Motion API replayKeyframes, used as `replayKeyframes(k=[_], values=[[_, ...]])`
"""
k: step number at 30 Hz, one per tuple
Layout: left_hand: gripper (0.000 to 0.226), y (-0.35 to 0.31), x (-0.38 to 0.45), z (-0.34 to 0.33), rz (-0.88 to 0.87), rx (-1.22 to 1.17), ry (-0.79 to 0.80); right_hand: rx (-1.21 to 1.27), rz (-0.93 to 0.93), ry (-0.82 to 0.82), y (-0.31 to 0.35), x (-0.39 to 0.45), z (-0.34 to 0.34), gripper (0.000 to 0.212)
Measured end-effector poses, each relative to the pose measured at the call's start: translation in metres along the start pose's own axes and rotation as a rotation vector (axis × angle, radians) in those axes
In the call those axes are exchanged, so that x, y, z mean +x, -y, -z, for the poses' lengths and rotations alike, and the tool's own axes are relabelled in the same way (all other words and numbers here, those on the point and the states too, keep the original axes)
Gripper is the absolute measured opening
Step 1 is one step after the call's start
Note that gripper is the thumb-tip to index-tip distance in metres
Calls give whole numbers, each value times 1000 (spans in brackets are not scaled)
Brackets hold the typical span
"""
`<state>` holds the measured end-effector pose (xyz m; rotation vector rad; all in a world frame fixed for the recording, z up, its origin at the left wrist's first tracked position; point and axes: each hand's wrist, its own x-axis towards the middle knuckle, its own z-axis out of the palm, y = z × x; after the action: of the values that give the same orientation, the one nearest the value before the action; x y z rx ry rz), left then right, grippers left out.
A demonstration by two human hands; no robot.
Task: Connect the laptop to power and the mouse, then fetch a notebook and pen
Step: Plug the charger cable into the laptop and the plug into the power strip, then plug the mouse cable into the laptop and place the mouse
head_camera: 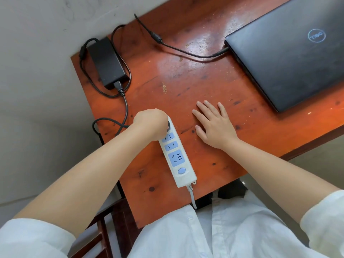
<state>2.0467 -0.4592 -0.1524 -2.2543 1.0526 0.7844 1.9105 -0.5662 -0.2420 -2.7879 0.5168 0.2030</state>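
A closed black laptop (290, 53) lies at the right of the reddish wooden table (186, 81). A thin black cable (186, 52) runs into its left edge. The black power adapter (107, 62) sits at the table's far left corner, its thick cord (125, 107) looping down toward my left hand (150, 123). That hand is closed over a black plug at the top socket of the white power strip (176, 157); the plug is mostly hidden. My right hand (212, 123) rests flat on the table, fingers spread, just right of the strip.
The power strip's white lead (192, 198) drops over the near table edge toward my white shirt. A grey wall borders the table on the left. A dark wooden chair frame (106, 226) shows below the table at lower left.
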Motion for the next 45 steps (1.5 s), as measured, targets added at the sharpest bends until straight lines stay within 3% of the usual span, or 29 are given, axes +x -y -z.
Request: replayKeyframes(k=[6,9,11,18,21,25,30,36,40,45], values=[[39,-3,-2,-6,9,72,-16,-21,13,-27,1,-1,0,55],[13,-7,-8,-8,29,107,-36,-12,12,-10,1,-2,-1,57],[21,-9,-11,-8,46,126,-77,16,18,15,1,-3,2,61],[15,-32,-28,-14,68,213,-433,258,88,-43,-27,-21,31,40],[29,-67,-23,11,-7,194,-671,298,75,-230,-67,-42,65,36],[37,-156,-16,56,-149,137,-774,272,-44,-415,-146,-74,120,36],[43,-282,-15,120,-237,87,-863,213,-170,-528,-253,-122,184,34],[42,-375,-9,189,-195,15,-920,88,-197,-572,-343,-155,241,38],[42,-408,-2,238,-175,-52,-939,-71,-263,-467,-393,-142,277,36],[41,-433,40,300,-122,-128,-1014,-116,-272,-459,-456,-103,317,39]])
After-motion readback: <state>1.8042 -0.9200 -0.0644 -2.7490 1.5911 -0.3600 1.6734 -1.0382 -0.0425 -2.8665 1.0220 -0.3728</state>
